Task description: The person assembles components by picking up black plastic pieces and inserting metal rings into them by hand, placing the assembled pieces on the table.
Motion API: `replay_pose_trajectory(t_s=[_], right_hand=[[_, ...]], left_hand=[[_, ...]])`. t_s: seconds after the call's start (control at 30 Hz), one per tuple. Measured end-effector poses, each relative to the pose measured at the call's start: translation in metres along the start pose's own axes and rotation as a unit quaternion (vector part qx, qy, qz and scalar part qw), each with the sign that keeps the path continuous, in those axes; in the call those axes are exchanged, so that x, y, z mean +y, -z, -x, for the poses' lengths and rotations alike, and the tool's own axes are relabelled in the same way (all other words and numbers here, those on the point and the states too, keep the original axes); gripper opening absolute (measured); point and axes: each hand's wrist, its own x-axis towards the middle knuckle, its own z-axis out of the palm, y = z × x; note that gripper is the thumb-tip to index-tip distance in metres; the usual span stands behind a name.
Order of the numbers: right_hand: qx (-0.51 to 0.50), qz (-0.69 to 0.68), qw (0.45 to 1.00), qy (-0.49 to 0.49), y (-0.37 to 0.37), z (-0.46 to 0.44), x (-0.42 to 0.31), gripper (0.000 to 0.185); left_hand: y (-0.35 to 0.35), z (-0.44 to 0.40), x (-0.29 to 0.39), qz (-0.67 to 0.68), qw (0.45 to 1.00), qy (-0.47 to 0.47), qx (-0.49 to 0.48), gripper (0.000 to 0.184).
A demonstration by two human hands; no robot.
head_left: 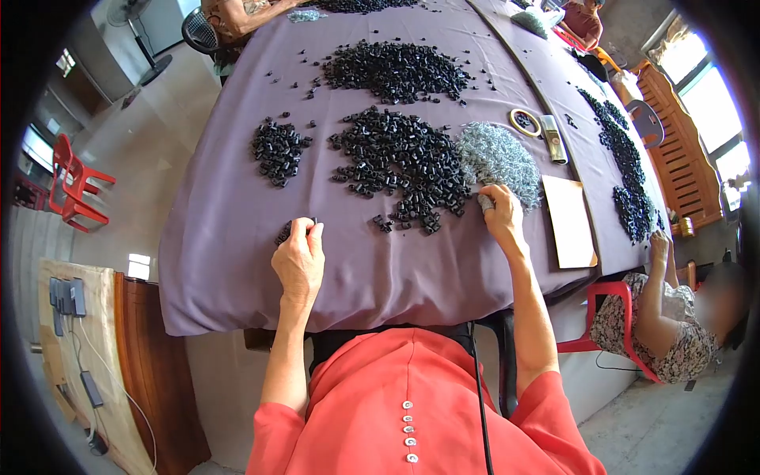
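My left hand point(301, 252) is closed above the near left part of the purple cloth, with small black pieces point(283, 233) showing at its fingers. My right hand point(504, 215) has its fingers pinched together at the near edge of a pile of small shiny, silvery clear pieces point(499, 158). Something greyish wraps or sits at one of its fingertips; what the pinch holds is hidden. Between and beyond my hands lies a large pile of small black cylinder-like pieces point(400, 158). A smaller black pile point(279, 150) lies beyond my left hand.
Another black pile point(396, 70) spreads farther back on the cloth-covered table point(229, 261). To the right are a tape roll point(525, 122), a small packet point(553, 139) and a flat pale board point(568, 223). A person point(665, 317) sits at the right side; other people work at the far end.
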Motion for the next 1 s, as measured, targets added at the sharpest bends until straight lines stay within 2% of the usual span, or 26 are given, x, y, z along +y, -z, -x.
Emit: replay_pose_trajectory(t_s=[0.2, 0.43, 0.53, 0.57, 0.67, 0.73, 0.87, 0.97, 1.0], right_hand=[[-0.008, -0.055, 0.998, -0.01, 0.003, 0.001, 0.009, 0.011], [0.024, 0.058, 0.996, 0.064, -0.004, 0.012, 0.008, 0.015], [0.036, -0.024, 0.999, 0.003, 0.0, 0.016, -0.004, 0.011], [0.022, -0.092, 0.995, -0.04, 0.005, 0.017, -0.014, 0.008], [0.017, -0.161, 0.985, -0.062, 0.007, 0.027, -0.028, 0.007], [0.025, -0.192, 0.978, -0.076, 0.004, 0.034, -0.04, 0.01], [0.032, -0.289, 0.953, -0.084, -0.014, 0.044, -0.051, 0.017], [0.034, -0.3, 0.95, -0.081, -0.018, 0.05, -0.053, 0.019], [0.034, -0.296, 0.951, -0.08, -0.018, 0.051, -0.053, 0.019]], left_hand=[[0.004, 0.001, 0.004, -0.033, 0.998, -0.003, -0.044, 0.019], [-0.001, 0.002, 0.003, -0.045, 0.999, 0.0, -0.011, 0.018], [0.001, 0.004, 0.007, -0.028, 1.0, 0.003, -0.004, 0.018], [0.001, 0.004, 0.008, -0.017, 1.0, -0.001, 0.005, 0.018], [0.002, 0.004, 0.019, 0.031, 0.999, -0.035, 0.028, 0.01], [-0.005, 0.004, 0.028, 0.103, 0.993, -0.058, 0.0, 0.008], [-0.022, 0.005, 0.047, 0.109, 0.984, -0.102, -0.101, 0.004], [-0.036, -0.003, 0.054, 0.113, 0.982, -0.129, -0.084, 0.008], [-0.038, -0.006, 0.054, 0.096, 0.981, -0.133, -0.105, 0.01]])
